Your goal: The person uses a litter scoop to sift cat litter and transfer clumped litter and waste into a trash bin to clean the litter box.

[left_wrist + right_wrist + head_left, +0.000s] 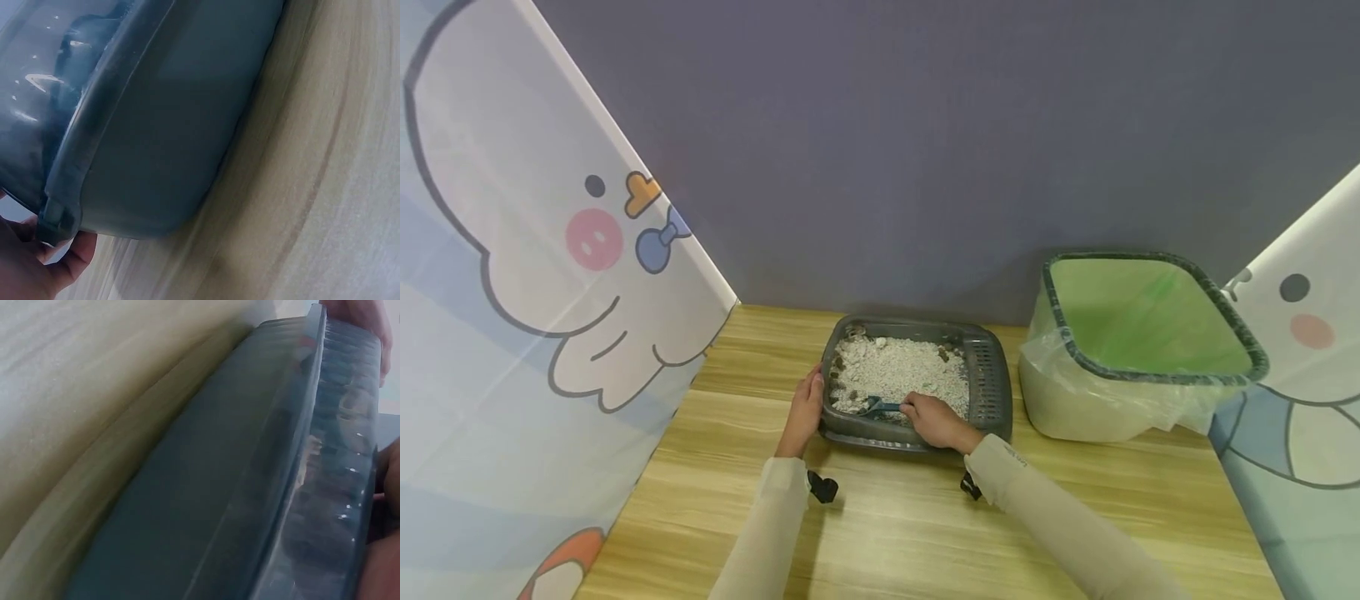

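A grey litter box (880, 435) sits on the wooden table, filled with pale litter (902, 367) and some brown clumps along its edges. My left hand (806, 408) grips the box's left rim; in the left wrist view the fingers (78, 256) curl under the rim. With my right hand (936, 419) I hold a blue litter scoop (887, 407) by its handle. The scoop's head lies in the litter near the front left corner. In the right wrist view, the box wall (206, 456) hides the scoop, and only part of the right hand (384, 550) shows.
Right of the box stands a pale waste bin (1075, 408) with a dark green rim and a clear bag liner. A grey panel (880, 150) rises behind the table (880, 533). Cartoon-printed walls (497, 333) flank both sides.
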### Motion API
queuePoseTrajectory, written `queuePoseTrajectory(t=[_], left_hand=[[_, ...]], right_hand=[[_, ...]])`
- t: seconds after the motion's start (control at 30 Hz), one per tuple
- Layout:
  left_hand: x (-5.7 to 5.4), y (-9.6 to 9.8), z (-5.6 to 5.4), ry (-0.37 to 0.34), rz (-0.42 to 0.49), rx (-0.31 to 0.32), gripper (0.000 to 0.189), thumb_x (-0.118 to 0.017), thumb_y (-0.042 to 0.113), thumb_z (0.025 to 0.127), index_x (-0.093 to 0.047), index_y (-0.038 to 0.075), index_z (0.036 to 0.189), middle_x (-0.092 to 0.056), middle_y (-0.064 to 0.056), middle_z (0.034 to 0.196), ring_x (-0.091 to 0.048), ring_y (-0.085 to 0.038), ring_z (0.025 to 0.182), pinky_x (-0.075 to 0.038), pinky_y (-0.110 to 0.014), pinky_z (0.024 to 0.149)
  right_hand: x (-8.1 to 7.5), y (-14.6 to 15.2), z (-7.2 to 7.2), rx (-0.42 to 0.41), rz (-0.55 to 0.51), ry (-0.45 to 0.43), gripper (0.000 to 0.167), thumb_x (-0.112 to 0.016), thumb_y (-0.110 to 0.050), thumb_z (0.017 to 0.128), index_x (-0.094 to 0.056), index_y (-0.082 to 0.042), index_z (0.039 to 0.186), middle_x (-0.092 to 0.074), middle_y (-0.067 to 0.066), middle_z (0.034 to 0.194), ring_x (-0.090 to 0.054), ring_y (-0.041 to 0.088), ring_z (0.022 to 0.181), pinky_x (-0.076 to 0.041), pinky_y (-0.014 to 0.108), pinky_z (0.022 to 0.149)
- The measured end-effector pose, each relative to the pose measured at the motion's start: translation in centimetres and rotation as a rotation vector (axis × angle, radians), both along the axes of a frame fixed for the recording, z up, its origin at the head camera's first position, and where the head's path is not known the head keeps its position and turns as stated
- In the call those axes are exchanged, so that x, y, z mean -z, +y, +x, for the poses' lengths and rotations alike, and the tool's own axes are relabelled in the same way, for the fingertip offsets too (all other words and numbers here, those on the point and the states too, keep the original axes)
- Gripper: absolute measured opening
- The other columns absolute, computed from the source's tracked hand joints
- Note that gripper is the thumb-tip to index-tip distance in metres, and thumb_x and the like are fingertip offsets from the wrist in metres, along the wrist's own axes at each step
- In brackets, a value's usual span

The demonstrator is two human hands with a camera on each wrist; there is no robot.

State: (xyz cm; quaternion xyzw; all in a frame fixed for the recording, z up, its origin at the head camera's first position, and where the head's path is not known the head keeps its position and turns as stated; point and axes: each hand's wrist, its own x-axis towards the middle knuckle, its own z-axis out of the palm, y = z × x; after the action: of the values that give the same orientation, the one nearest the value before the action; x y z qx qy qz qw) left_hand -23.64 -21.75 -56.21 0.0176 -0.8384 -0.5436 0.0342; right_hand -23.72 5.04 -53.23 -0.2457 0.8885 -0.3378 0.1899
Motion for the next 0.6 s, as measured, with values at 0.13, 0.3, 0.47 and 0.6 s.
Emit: queuePoseTrajectory(t=[0.13,0.3,0.47,0.6], left_hand=[[-0.01,0.07,-0.02,0.008,-0.004,-0.006,0.057,-0.026,0.044,0.104,-0.032,0.008,0.148,-0.04,-0.026,0.133,-0.041,-0.041,0.12,-0.03,-0.058,0.099],[0.09,0.13,-0.03,0.008,-0.016,-0.003,0.057,-0.026,0.043,0.104,-0.032,0.008,0.148,-0.039,-0.025,0.134,-0.04,-0.041,0.122,-0.03,-0.059,0.099],[0.13,0.04,-0.17,0.013,-0.007,-0.004,0.058,-0.025,0.045,0.103,-0.032,0.008,0.148,-0.039,-0.025,0.135,-0.039,-0.041,0.123,-0.028,-0.058,0.1],[0.17,0.08,-0.06,0.01,-0.027,0.003,0.06,-0.024,0.046,0.103,-0.03,0.008,0.149,-0.039,-0.025,0.134,-0.041,-0.041,0.12,-0.03,-0.059,0.098]], right_hand=[[0.35,-0.13,-0.18,0.032,-0.03,0.027,0.024,-0.039,-0.02,0.104,-0.054,-0.005,0.114,-0.053,0.003,0.085,-0.046,0.015,0.066,-0.038,0.036,0.063],[0.46,-0.2,-0.34,0.053,-0.064,0.043,0.017,-0.041,-0.016,0.103,-0.053,-0.004,0.108,-0.046,0.003,0.079,-0.039,0.016,0.06,-0.033,0.032,0.056],[0.63,-0.46,-0.57,0.093,-0.054,0.067,0.018,-0.042,-0.017,0.103,-0.053,-0.006,0.112,-0.051,0.002,0.086,-0.042,0.014,0.061,-0.035,0.034,0.059],[0.71,0.01,-0.24,0.128,-0.074,0.086,0.021,-0.043,-0.016,0.103,-0.052,-0.006,0.119,-0.055,0.005,0.097,-0.044,0.014,0.062,-0.036,0.036,0.06]])
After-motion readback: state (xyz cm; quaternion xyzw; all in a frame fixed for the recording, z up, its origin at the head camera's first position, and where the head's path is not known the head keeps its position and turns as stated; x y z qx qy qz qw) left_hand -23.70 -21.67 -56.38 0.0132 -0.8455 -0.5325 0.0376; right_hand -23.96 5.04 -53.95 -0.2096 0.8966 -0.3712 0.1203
